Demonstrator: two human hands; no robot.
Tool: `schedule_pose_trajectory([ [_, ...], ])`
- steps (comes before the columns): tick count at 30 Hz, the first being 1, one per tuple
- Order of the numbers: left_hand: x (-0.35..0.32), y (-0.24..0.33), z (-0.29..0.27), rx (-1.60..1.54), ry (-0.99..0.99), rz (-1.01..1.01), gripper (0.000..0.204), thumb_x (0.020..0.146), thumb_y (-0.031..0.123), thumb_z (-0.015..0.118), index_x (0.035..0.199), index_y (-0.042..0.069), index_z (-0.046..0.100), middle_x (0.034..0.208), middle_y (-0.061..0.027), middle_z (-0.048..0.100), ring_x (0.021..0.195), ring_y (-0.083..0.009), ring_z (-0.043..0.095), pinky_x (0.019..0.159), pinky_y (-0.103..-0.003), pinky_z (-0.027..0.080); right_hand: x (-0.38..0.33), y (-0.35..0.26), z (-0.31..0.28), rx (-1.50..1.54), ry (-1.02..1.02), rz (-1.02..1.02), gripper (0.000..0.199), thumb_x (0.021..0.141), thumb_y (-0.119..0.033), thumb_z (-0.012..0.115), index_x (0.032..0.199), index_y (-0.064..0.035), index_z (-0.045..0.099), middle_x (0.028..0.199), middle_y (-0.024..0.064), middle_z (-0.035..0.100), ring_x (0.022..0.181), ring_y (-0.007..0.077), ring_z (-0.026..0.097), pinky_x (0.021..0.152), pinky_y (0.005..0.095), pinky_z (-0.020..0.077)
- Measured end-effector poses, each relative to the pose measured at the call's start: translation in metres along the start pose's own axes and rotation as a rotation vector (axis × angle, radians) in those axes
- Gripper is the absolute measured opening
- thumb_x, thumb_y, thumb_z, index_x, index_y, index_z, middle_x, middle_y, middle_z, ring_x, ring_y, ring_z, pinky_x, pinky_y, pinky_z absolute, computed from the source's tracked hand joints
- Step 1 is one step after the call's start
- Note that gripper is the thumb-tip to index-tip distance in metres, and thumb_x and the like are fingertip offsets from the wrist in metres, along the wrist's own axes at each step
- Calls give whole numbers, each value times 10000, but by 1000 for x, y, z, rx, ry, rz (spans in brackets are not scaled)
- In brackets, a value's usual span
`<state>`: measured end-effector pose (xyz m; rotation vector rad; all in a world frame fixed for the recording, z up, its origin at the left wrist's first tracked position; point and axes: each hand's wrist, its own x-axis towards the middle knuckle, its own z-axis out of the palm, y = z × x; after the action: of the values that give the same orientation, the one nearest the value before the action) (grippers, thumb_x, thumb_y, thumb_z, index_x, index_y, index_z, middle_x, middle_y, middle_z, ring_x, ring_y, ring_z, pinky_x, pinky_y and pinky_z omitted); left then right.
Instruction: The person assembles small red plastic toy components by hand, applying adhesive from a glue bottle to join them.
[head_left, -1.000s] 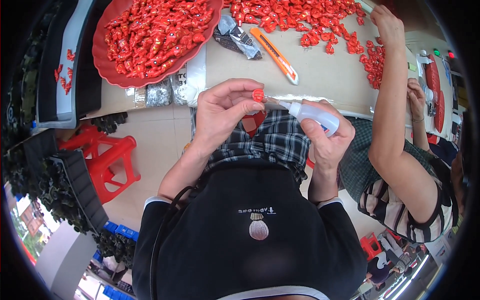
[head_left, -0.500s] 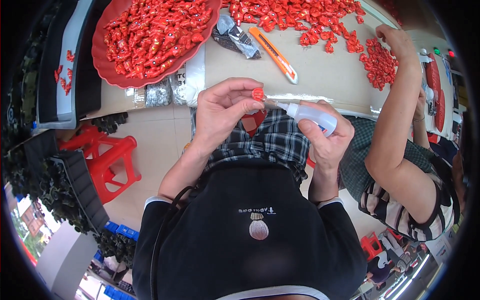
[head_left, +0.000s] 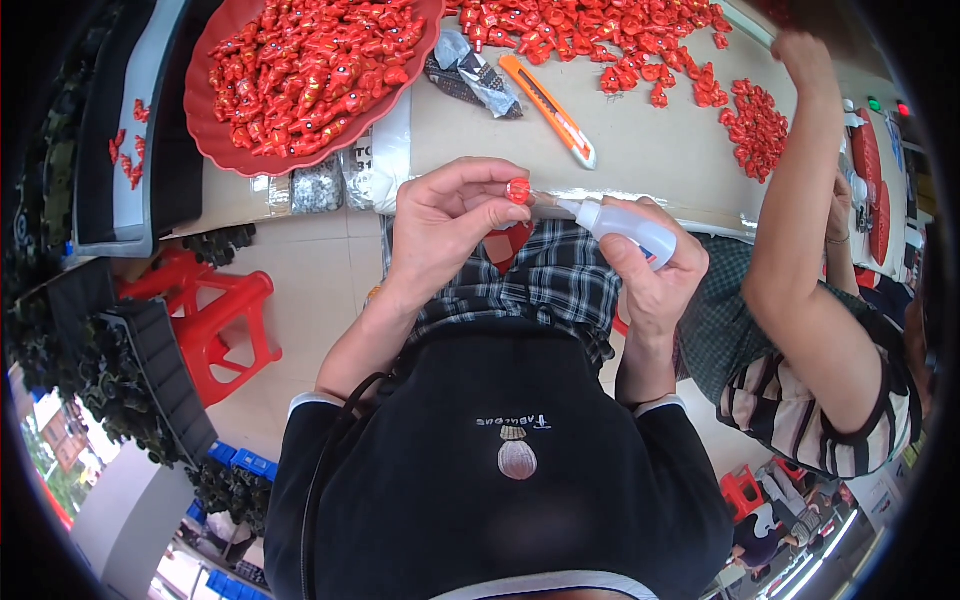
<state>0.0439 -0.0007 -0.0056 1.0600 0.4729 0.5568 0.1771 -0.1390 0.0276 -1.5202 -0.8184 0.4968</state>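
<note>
Between the thumb and fingers of my left hand (head_left: 450, 220) is pinched a small red plastic piece (head_left: 517, 191), just over the table's near edge. My right hand (head_left: 660, 270) is wrapped round a white squeeze bottle (head_left: 637, 237) with a fine, pale nozzle. The bottle lies tilted, its thin tip pointing left at the red piece and ending close beside it. Whether tip and piece touch, I cannot tell. Both hands hang above my lap.
A red scalloped tray (head_left: 210, 130) heaped with red painted parts stands at the left. Beyond my hands lie an orange utility knife (head_left: 548, 110), a crumpled dark wrapper (head_left: 475, 75) and piles of red parts (head_left: 600, 30). A co-worker's arm (head_left: 805, 190) reaches in at right; a red stool (head_left: 225, 320) stands left.
The bottle has drawn slightly right, away from the red piece, which has turned a little in my left fingers. The co-worker's hand has moved up and away from the small pile at right.
</note>
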Motion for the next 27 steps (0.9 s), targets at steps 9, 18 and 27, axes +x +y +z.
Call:
schedule_pose_trajectory([
  [9,1,1,0,4,4,-5,253,760,-83,613,1010,-60,577,872,-108,634,822,-151,623,763,-256,521,0,-1,-3,2,-33,24,283,676,-76,737,922,30,647,735,75,626,655,109,554,578,214,408],
  [18,0,-1,-1,-18,16,1,257,747,-88,625,998,-70,573,864,-122,635,799,-168,635,742,-264,530,-1,1,-1,27,31,1,285,681,-77,735,930,30,645,733,62,612,640,100,537,566,206,391],
  [27,0,1,0,-25,28,2,262,741,-86,634,991,-73,557,848,-133,633,785,-180,643,730,-258,535,0,4,0,33,40,2,275,678,-62,735,923,26,646,720,60,608,623,94,529,551,204,384],
])
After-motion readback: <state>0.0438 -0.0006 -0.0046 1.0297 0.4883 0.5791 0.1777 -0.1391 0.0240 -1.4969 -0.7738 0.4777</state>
